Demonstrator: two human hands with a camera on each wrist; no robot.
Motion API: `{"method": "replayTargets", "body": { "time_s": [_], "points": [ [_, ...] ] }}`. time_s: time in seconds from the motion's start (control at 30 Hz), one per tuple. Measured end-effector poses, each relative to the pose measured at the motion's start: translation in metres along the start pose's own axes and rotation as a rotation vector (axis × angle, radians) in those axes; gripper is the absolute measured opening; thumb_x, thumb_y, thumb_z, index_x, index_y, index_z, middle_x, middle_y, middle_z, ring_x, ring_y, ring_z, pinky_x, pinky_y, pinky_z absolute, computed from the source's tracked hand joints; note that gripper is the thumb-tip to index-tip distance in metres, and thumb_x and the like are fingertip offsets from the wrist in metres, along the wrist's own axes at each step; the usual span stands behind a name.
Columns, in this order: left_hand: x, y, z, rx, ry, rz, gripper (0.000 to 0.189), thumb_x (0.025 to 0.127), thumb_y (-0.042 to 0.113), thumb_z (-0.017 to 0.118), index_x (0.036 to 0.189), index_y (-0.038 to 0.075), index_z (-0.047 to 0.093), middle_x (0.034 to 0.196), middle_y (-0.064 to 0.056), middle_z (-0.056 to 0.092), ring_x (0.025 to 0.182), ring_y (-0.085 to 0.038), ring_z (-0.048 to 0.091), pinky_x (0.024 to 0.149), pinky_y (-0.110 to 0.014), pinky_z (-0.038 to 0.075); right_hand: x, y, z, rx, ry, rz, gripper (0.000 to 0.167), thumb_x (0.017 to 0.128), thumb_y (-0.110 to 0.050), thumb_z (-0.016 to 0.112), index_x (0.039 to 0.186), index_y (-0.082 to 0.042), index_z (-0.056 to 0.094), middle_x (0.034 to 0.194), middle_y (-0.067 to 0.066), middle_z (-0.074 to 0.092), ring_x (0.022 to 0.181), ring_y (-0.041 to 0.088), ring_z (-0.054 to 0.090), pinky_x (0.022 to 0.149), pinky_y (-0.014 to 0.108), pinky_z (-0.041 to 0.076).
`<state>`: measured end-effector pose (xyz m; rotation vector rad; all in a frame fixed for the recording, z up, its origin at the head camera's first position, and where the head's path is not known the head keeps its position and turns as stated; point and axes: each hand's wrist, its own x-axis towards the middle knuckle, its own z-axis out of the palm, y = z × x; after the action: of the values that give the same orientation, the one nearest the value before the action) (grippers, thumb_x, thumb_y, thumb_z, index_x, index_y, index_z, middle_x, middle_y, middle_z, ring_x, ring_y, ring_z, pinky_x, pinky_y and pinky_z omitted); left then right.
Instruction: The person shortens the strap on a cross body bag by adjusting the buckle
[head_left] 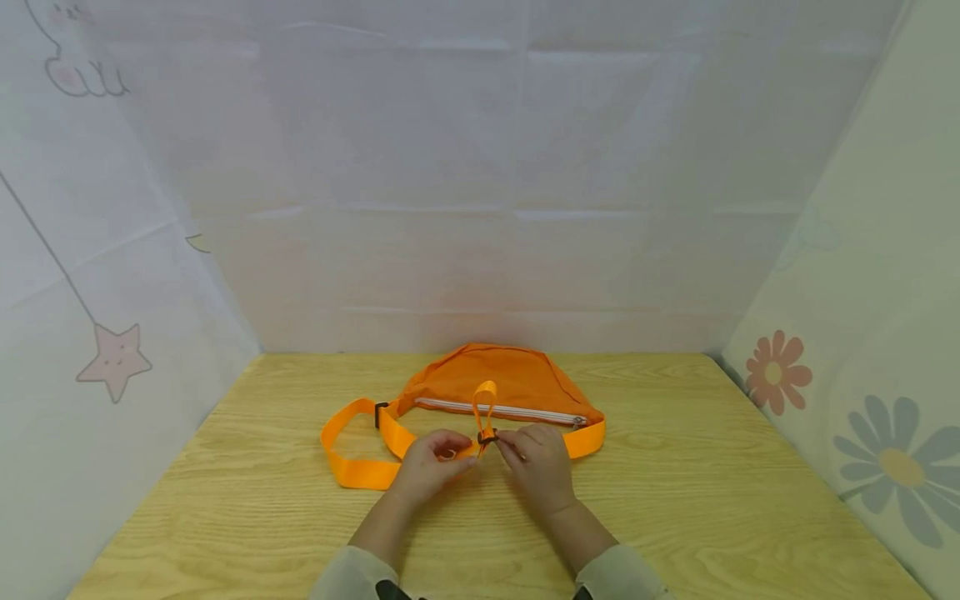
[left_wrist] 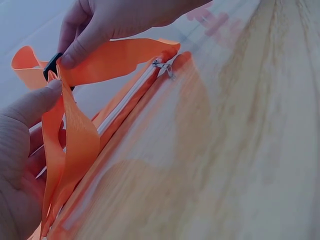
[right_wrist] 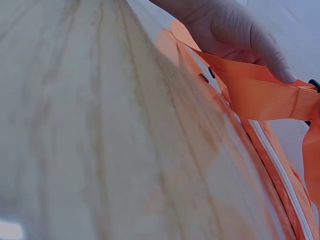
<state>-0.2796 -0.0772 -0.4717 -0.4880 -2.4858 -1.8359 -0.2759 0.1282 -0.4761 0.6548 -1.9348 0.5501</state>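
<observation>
An orange waist bag (head_left: 495, 375) lies on the table, its white zipper (head_left: 502, 410) facing the person. Between the hands a loop of orange strap (head_left: 486, 392) stands up through a black slide buckle (head_left: 487, 437). My left hand (head_left: 431, 467) pinches the strap just left of the buckle; in the left wrist view its thumb (left_wrist: 52, 90) presses on the webbing, with other fingers behind. My right hand (head_left: 542, 467) pinches the edge of the buckle (left_wrist: 51, 66) between thumb and fingertips. The right wrist view shows the left hand (right_wrist: 235, 37) with its thumb along the strap (right_wrist: 265, 97).
More strap (head_left: 360, 473) loops out on the left, with a second black buckle (head_left: 381, 414) on it. Another strap stretch (head_left: 588, 439) joins the bag's right end, near the zipper pull (head_left: 577, 422). White patterned sheets (head_left: 480, 208) enclose the wooden table (head_left: 675, 517).
</observation>
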Motion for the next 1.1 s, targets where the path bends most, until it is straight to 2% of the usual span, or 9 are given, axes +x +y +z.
{"method": "replayTargets", "body": {
  "time_s": [0.23,0.57,0.77,0.97,1.1],
  "points": [
    [-0.002,-0.003,-0.002,-0.02,0.025,0.024,0.017,0.08,0.016,0.081,0.091,0.006,0.073,0.107,-0.01,0.071,0.1,-0.019,0.061,0.088,-0.029,0.048,0.0,-0.001,-0.001,-0.012,0.014,0.016,0.02,0.067,-0.013,0.087,0.085,-0.014,0.078,0.069,-0.006,0.067,0.066,0.011,0.059,0.063,0.026,0.043],
    [-0.006,-0.005,-0.014,-0.026,0.011,-0.031,0.028,0.079,0.022,0.083,0.096,0.003,0.073,0.114,-0.012,0.068,0.101,-0.016,0.062,0.085,-0.022,0.051,-0.001,0.003,-0.001,-0.007,0.034,0.016,0.022,0.066,-0.01,0.087,0.086,-0.012,0.078,0.069,-0.004,0.068,0.065,0.012,0.06,0.062,0.027,0.043],
    [-0.009,-0.007,-0.022,-0.028,0.0,-0.037,0.025,0.079,0.019,0.083,0.096,0.004,0.073,0.114,-0.01,0.068,0.103,-0.015,0.061,0.086,-0.019,0.049,-0.002,0.004,-0.001,0.004,0.035,0.021,0.021,0.067,-0.011,0.086,0.086,-0.013,0.078,0.068,-0.005,0.067,0.066,0.012,0.059,0.063,0.026,0.042],
    [-0.011,-0.009,-0.028,0.021,-0.021,-0.018,0.03,0.079,0.02,0.082,0.105,0.006,0.073,0.115,-0.008,0.069,0.106,-0.019,0.061,0.088,-0.019,0.048,-0.002,0.005,-0.001,0.011,0.023,0.035,0.018,0.07,-0.014,0.084,0.087,-0.013,0.078,0.07,-0.005,0.069,0.067,0.013,0.061,0.064,0.028,0.043],
    [-0.012,-0.007,-0.03,0.105,-0.05,0.002,0.04,0.08,0.026,0.082,0.114,0.008,0.071,0.115,-0.004,0.068,0.108,-0.019,0.061,0.09,-0.02,0.048,-0.002,0.005,-0.001,0.015,0.031,0.028,0.019,0.068,-0.013,0.085,0.086,-0.013,0.078,0.07,-0.004,0.069,0.067,0.013,0.061,0.064,0.028,0.044]
  ]
}}
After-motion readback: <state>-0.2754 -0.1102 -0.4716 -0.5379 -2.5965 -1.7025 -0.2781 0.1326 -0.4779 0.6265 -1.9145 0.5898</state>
